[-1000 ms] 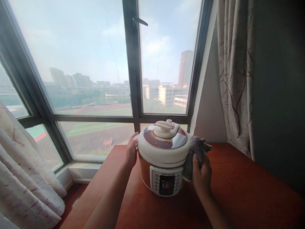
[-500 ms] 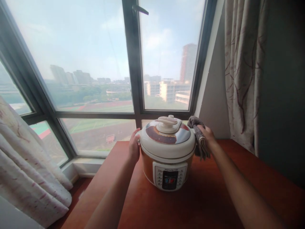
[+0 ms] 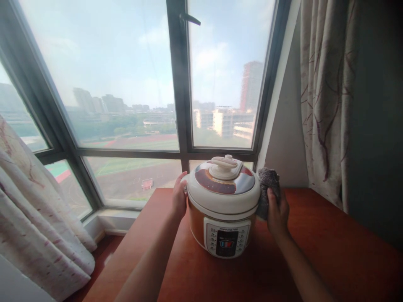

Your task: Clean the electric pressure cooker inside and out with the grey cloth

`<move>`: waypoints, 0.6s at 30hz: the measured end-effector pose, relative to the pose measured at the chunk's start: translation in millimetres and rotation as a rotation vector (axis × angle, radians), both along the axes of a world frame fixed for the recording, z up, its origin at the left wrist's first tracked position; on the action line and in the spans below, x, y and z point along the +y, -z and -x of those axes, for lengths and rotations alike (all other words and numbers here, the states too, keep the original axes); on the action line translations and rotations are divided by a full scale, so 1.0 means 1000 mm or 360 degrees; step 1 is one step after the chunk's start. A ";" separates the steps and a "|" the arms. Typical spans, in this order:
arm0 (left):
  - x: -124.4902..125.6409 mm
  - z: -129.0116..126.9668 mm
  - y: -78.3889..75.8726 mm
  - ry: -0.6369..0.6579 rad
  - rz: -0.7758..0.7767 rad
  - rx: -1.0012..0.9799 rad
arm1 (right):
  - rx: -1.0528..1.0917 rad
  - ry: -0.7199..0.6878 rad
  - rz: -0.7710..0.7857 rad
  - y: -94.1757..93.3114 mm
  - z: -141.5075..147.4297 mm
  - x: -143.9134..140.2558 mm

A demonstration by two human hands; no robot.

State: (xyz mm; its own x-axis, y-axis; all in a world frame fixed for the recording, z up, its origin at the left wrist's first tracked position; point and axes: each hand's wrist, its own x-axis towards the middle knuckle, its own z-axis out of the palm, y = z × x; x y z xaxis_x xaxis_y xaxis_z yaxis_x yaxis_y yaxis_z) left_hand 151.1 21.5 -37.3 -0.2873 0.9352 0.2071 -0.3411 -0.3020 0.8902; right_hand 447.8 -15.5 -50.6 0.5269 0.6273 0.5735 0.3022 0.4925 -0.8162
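Pressure cooker (image 3: 224,205) stands on reddish wooden table (image 3: 330,251) beside window (image 3: 126,84), curtains (image 3: 324,100)

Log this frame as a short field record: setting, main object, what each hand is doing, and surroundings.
setting: red-brown table by a large window
main object: cooker, lid on, control panel facing the camera
left hand: flat against the cooker's left side
right hand: holds a grey cloth against the cooker's right side
surroundings: curtain at right, another at lower left; city buildings and a sports field outside
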 end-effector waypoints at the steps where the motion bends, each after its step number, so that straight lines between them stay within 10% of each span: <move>1: -0.001 -0.001 -0.001 -0.0001 0.0001 -0.0011 | -0.0115 0.0008 -0.0086 0.000 0.006 -0.009; 7: -0.002 -0.004 -0.003 0.0011 -0.0029 -0.0089 | -0.1216 -0.0228 -0.0584 -0.040 0.046 -0.048; 18: 0.007 0.001 0.000 -0.0176 -0.0237 0.0077 | -0.2161 -0.0251 -0.0162 -0.115 0.146 -0.049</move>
